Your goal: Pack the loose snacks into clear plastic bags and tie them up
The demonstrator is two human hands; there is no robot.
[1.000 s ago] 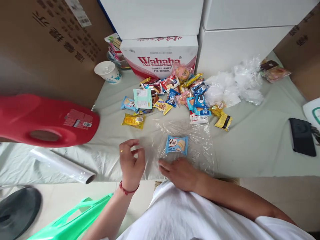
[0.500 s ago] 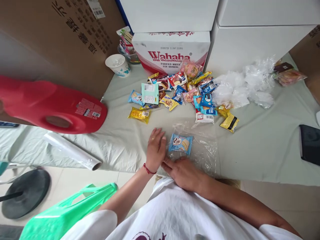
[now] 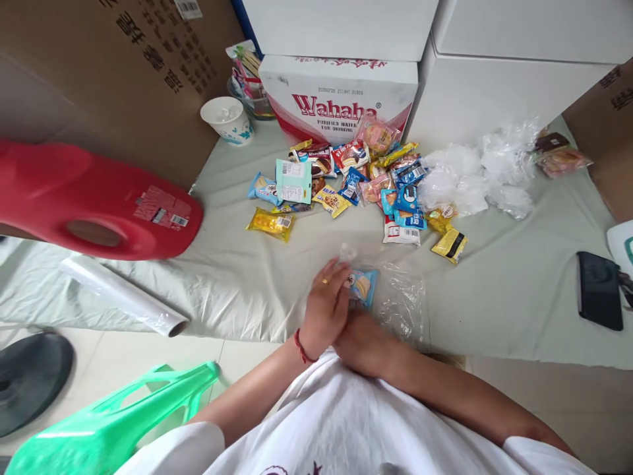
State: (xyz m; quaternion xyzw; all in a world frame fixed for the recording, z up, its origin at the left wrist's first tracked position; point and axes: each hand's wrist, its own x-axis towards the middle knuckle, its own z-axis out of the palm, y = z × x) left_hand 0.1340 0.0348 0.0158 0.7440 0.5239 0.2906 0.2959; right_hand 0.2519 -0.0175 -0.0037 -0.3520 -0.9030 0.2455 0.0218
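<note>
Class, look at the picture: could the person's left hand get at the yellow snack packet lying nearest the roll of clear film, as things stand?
Probably yes. The left hand lies on the blue snack packet, and only bare table cloth separates it from the yellow snack packet.

Pale cloth-covered table [image 3: 509,290] ahead; cardboard boxes [image 3: 123,72] stacked far left, white cartons [image 3: 494,79] beyond; light tiled floor [image 3: 163,356] below left.

The one camera sits on my head and looks forward and steeply down, so my white shirt [image 3: 356,429] fills the bottom edge and my forearms reach up into the frame. It faces across the cloth-covered table [image 3: 494,290] toward the stacked boxes [image 3: 346,92] at the back. My hands lie close below it; the boxes stand farthest.
</note>
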